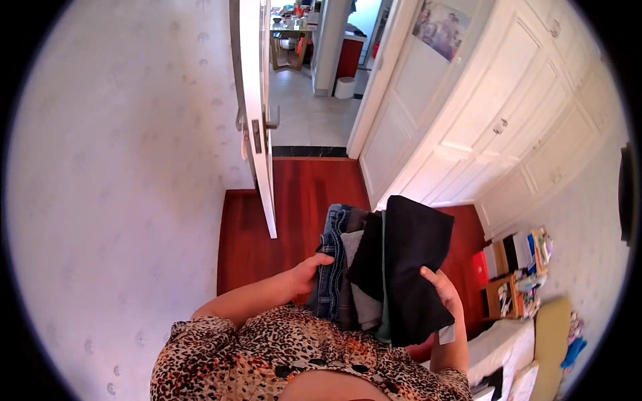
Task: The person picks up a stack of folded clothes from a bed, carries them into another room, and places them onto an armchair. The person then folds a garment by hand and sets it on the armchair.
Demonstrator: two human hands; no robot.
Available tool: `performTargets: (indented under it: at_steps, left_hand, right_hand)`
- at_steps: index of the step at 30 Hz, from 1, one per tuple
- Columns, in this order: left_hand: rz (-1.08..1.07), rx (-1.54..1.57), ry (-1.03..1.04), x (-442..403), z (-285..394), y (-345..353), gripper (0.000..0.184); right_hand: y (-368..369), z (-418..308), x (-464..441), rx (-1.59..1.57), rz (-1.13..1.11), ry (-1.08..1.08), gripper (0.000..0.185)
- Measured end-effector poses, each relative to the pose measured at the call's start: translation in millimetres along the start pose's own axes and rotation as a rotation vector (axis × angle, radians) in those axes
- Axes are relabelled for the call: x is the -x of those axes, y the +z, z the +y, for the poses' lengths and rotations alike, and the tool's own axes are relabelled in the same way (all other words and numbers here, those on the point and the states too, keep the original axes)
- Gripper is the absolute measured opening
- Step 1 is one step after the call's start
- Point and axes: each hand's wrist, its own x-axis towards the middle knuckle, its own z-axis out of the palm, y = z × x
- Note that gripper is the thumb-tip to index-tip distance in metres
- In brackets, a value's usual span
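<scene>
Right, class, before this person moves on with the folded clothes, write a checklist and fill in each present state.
1. Left hand has a grip on the jeans side: ok.
2. Right hand has a grip on the black garment: ok.
3. Pale tag tucked in: not ok, it sticks out below.
4. Stack supported from underneath: cannot tell, its underside is hidden.
5. Door open: ok.
6. Visible red floor before the threshold unobstructed: ok.
</scene>
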Motion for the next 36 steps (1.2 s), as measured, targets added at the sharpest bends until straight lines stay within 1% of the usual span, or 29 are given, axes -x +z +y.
performTargets:
  at_steps: [1, 4, 7, 8, 11, 13, 14, 16, 17, 19, 20, 22, 23, 25, 26, 28, 31, 32, 34, 36]
  left_hand:
    - [0.003, 0.001, 0.017, -2, -3, 0, 0.052]
    - [0.014, -0.004, 0.056, 12, -14, 8, 0.049]
    - [-0.006, 0.0, 0.083, -1, -8, 4, 0.05]
    - [0.003, 0.005, 0.078, 2, -7, 5, 0.05]
    - [0.02, -0.035, 0.053, 2, 1, 12, 0.05]
    - [0.014, -0.035, 0.055, 1, 1, 14, 0.05]
    - [0.015, -0.038, 0.05, 1, 0, 12, 0.05]
    - [0.052, -0.08, 0.141, 4, -3, 5, 0.05]
    - [0.039, -0.084, 0.142, 1, -2, 2, 0.05]
    - [0.035, -0.072, 0.126, 0, 0, -2, 0.05]
    - [0.022, -0.077, 0.126, -1, -3, -2, 0.05]
    - [-0.018, 0.001, 0.057, 2, 0, 6, 0.049]
    - [-0.027, -0.014, 0.064, 0, 2, 3, 0.049]
    - [0.032, -0.029, 0.142, 2, 0, -3, 0.049]
    - [0.028, -0.029, 0.161, 0, 1, -6, 0.049]
    - [0.166, -0.043, 0.218, 9, 4, 0, 0.049]
    - [0.256, -0.01, 0.34, 19, 2, -2, 0.049]
    - [0.265, -0.01, 0.349, 26, 2, -8, 0.049]
    - [0.216, 0.107, 0.349, 38, -1, -7, 0.051]
    - [0.211, 0.12, 0.342, 44, 3, -9, 0.051]
  right_hand:
    - [-2, 2, -2, -0.004, -0.029, 0.001, 0.083]
    - [-3, 9, -2, 0.059, -0.04, -0.024, 0.082]
    - [19, -15, 8, 0.029, -0.018, 0.047, 0.084]
    - [19, -10, 8, 0.024, -0.019, 0.057, 0.084]
    - [10, -1, 1, -0.024, -0.002, 0.003, 0.087]
    - [6, 1, 1, -0.076, 0.005, -0.019, 0.073]
    - [7, 1, 1, -0.081, 0.008, -0.02, 0.073]
    - [11, -2, 2, -0.037, 0.078, 0.051, 0.066]
    - [12, -5, 2, -0.032, 0.084, 0.04, 0.066]
    - [17, -9, 3, 0.004, 0.001, 0.072, 0.085]
    - [15, -7, 4, 0.009, 0.007, 0.061, 0.085]
    - [8, 4, -6, -0.009, -0.013, -0.032, 0.082]
    - [5, 6, -10, 0.004, -0.006, -0.016, 0.081]
    - [12, -4, -17, 0.005, -0.034, -0.004, 0.08]
    - [11, -12, -23, -0.007, -0.05, 0.014, 0.08]
    - [6, -20, -54, 0.026, -0.139, 0.052, 0.079]
    - [11, -25, -92, 0.08, -0.26, 0.092, 0.077]
    - [20, -23, -98, 0.101, -0.292, 0.096, 0.075]
    - [28, -22, -112, 0.121, -0.327, 0.111, 0.073]
    - [32, -20, -125, 0.122, -0.348, 0.115, 0.072]
